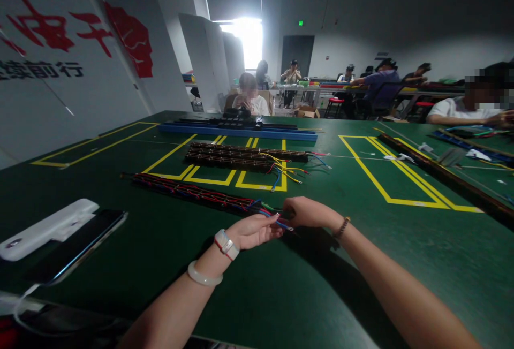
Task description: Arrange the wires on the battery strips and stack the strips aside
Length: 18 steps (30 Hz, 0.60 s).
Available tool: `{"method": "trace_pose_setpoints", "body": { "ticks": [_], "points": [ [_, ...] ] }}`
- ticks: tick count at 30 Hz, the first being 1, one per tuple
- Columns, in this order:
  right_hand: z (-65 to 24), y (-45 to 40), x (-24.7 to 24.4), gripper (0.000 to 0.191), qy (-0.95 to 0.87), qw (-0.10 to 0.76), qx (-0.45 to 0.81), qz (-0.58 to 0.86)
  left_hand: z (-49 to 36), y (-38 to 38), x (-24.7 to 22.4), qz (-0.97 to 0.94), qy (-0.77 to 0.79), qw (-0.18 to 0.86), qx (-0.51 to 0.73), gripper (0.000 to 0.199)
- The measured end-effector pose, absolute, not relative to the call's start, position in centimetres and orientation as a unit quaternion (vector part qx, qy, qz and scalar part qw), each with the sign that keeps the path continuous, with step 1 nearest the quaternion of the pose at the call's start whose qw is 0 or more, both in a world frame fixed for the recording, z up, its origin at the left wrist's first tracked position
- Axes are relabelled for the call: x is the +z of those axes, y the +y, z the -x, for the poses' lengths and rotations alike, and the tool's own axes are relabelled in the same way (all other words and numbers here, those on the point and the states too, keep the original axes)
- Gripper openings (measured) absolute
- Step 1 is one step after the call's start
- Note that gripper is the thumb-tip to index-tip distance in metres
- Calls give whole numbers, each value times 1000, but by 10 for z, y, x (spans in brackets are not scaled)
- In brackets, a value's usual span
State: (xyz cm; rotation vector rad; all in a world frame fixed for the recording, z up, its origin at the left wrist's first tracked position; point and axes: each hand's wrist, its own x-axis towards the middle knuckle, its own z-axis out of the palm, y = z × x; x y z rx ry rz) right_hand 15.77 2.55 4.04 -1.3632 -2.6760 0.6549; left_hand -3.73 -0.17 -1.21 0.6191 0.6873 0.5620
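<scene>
- A red-and-blue wire bundle (201,195) lies across the near middle of a green table (249,295), left of centre, its right end meeting a worker's two hands.
- Slippage looks the likeliest mishap: the loose wire ends (286,225) are thin and bunched, and a slack pinch could let one spring free or cross its neighbour.
- A hard pull to the right might drag the whole bundle askew, since no hand braces its far-left length.
- Colours crowd together at the fingertips, so one lead could be taken for another; a green wire (266,206) sits right beside the red and blue.
- Just beyond, the yellow and blue leads (295,171) of a second bundle (228,157) fan out toward the right hand (307,211); a careless sweep of the knuckles could catch them.
- The left hand (255,231), palm partly upturned, holds a narrow pinch, thumb closed over the loose wire ends, a metal tip showing past it.
- The right hand curls inward at the same spot, fingertips hidden; whether it grips a wire or merely touches one, I cannot tell.
</scene>
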Motion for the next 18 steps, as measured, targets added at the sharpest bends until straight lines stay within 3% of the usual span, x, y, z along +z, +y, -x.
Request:
{"method": "trace_pose_setpoints", "body": {
  "ticks": [7,18],
  "points": [
    [-152,18,46,26,-864,25,210,457,27,-12,-21,-377,315,826,277,30],
    [-157,24,48,31,-855,57,229,462,20,-9,-28,-308,289,841,339,18]
  ]
}}
